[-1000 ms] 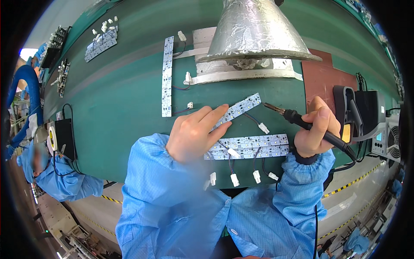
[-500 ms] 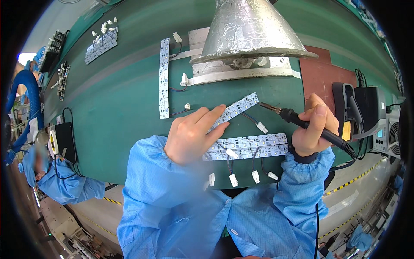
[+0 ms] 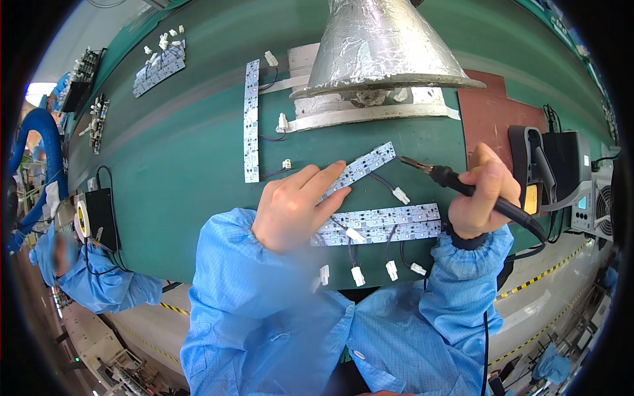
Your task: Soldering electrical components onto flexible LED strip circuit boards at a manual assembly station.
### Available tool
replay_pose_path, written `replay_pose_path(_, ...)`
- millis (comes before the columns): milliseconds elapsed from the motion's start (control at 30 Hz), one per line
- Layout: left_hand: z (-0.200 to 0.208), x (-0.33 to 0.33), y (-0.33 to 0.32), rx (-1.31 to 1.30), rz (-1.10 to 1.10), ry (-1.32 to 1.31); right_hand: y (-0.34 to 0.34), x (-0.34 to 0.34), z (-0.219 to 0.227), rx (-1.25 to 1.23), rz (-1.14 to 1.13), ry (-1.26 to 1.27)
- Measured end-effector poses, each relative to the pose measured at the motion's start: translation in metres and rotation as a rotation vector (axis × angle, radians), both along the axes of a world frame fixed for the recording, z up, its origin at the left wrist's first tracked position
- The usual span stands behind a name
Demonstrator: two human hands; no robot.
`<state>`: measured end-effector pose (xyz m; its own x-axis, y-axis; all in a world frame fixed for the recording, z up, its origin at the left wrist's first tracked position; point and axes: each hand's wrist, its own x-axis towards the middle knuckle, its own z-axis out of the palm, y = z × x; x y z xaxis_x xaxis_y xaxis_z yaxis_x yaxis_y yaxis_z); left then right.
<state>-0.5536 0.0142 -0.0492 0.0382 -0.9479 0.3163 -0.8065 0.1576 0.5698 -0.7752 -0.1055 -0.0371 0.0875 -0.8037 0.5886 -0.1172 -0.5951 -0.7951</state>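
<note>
A narrow white LED circuit board strip [image 3: 370, 163] lies slanted on the green mat, its far end pointing up and right. My left hand [image 3: 290, 208] is closed on the strip's near end, thumb and fingers on either side. In my right hand [image 3: 483, 195] is a soldering iron [image 3: 456, 181], held like a pen. Its tip stands just off the right end of the strip. From that strip, wires lead to a white connector [image 3: 401, 195]. Nearer to me, more LED strips [image 3: 416, 228] lie side by side, their wired connectors [image 3: 357, 276] hanging toward my body.
Another LED strip [image 3: 251, 122] lies lengthwise at left. A foil-covered cone hood [image 3: 389, 49] stands at the back. At right are a soldering iron stand [image 3: 531, 171] and a soldering station [image 3: 581, 204]. Further boards [image 3: 160, 71] lie far left; a co-worker in blue [image 3: 99, 274] sits at left.
The soldering iron tip has shifted slightly right, away from the strip's end. My left hand and the strip stay in place.
</note>
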Motion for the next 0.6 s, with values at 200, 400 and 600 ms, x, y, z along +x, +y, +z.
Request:
replay_pose_path(200, 0.014, 0.007, 0.005, -0.011, -0.032, 0.004, -0.027, -0.018, 0.000, -0.063, -0.223, -0.444)
replay_pose_path(400, 0.069, 0.057, 0.045, 0.257, 0.161, 0.280, -0.029, -0.025, -0.005, -0.035, -0.214, -0.487)
replay_pose_path(600, 0.035, 0.107, 0.015, 0.001, 0.593, 0.382, -0.020, -0.017, -0.001, 0.052, -0.108, -0.420)
